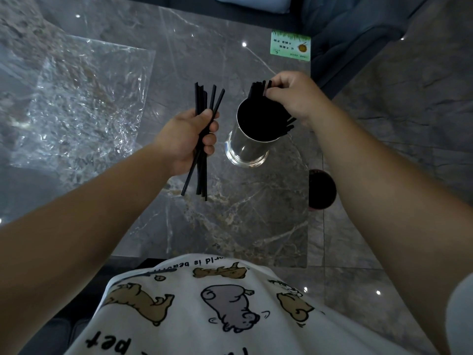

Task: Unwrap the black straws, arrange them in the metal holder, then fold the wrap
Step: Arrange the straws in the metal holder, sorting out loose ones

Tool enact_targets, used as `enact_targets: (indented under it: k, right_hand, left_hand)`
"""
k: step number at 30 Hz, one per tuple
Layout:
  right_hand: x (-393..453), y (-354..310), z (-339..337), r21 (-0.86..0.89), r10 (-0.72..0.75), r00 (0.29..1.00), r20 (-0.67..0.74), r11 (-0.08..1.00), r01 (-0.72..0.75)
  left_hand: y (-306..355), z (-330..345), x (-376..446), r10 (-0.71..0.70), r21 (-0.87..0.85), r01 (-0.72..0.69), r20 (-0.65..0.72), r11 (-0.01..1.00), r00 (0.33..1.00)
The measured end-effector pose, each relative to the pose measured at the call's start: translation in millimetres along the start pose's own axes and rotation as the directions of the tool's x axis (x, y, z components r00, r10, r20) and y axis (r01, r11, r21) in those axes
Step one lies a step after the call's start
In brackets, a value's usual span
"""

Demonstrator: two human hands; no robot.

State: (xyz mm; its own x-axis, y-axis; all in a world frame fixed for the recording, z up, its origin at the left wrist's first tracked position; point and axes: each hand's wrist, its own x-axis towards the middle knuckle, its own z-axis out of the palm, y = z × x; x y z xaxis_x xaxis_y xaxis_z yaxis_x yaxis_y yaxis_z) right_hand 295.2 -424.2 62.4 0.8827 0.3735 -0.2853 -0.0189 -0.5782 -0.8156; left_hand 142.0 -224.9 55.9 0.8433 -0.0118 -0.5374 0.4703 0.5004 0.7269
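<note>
We see the left hand [188, 139] gripping a small bunch of black straws [202, 149] above the marble desk [243, 221]. The right hand [294, 96] pinches a second bundle of straws [258, 89] at the far rim of the metal holder [249, 139], which stands between the hands. The clear wrap [76, 106] lies spread out on the desk, well left.

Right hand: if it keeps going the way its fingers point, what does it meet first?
Probably the left hand and its straws; the right hand points left, above the metal holder. Depth is unclear.
</note>
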Motion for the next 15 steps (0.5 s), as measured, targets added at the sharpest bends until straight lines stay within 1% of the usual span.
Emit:
enact_targets:
  k: [3, 7, 11, 15]
  right_hand:
    - [-0.2, 0.1, -0.8, 0.015, 0.008, 1.000, 0.018, 1.000, -0.008]
    - [0.8, -2.6, -2.8, 0.007, -0.019, 0.994, 0.103, 1.000, 0.019]
    - [3.2, -6.0, -0.5, -0.074, -0.035, 0.996, 0.083, 0.996, 0.041]
    - [1.7, -3.0, 0.8, -0.038, -0.019, 0.998, 0.064, 0.999, 0.021]
  left_hand:
    - [-0.6, -0.2, 1.2, -0.002, 0.001, 0.002, 0.003, 1.000, 1.000]
    - [0.2, 2.4, 2.8, -0.002, 0.005, 0.002, 0.016, 1.000, 1.000]
    - [2.1, 4.9, 3.9, -0.002, 0.008, 0.002, 0.023, 1.000, 1.000]
    - [3.0, 2.4, 4.1, 0.008, 0.011, -0.008, 0.021, 1.000, 1.000]
